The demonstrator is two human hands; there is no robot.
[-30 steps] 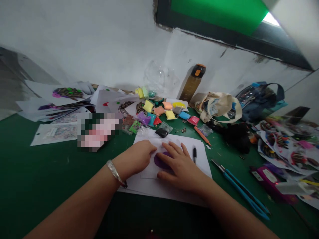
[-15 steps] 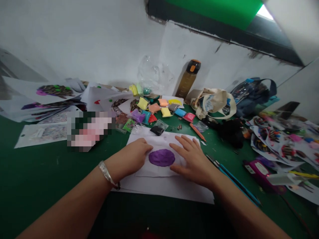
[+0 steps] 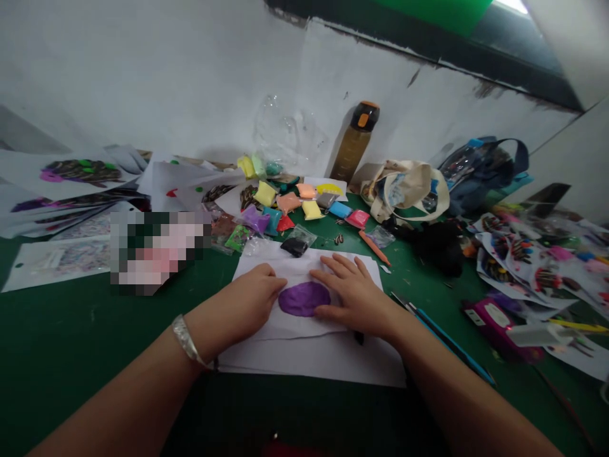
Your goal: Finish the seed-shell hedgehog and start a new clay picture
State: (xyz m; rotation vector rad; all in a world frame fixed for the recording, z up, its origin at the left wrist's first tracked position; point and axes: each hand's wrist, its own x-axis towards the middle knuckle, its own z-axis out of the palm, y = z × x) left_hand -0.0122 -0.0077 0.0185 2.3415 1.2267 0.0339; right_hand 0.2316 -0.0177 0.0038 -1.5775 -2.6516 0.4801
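Note:
A flattened purple oval of modelling clay [image 3: 303, 299] lies on a white sheet of paper [image 3: 304, 327]. At its left edge is my left hand [image 3: 252, 295], its fingers curled against the paper and the thumb pointing at the clay. What those fingers may enclose is hidden. My right hand [image 3: 354, 295] is spread over the right side of the sheet, with thumb and fingertips at the clay's right edge. Below its palm, a small dark thing [image 3: 359, 338] pokes out; I cannot make out what it is. More white paper [image 3: 333, 365] lies underneath.
Behind the paper are several small clay packets, including a black one [image 3: 295, 246]. An orange pen [image 3: 374, 247] and blue-handled tools [image 3: 450, 343] lie to the right. A bottle [image 3: 354, 145] and cloth bag [image 3: 423, 190] stand at the back. Paper stacks [image 3: 90, 190] lie left.
The whole view has shifted slightly. My right hand has moved a little toward the left over the clay's right edge, and a small dark thing now shows below it. My left hand stays beside the clay.

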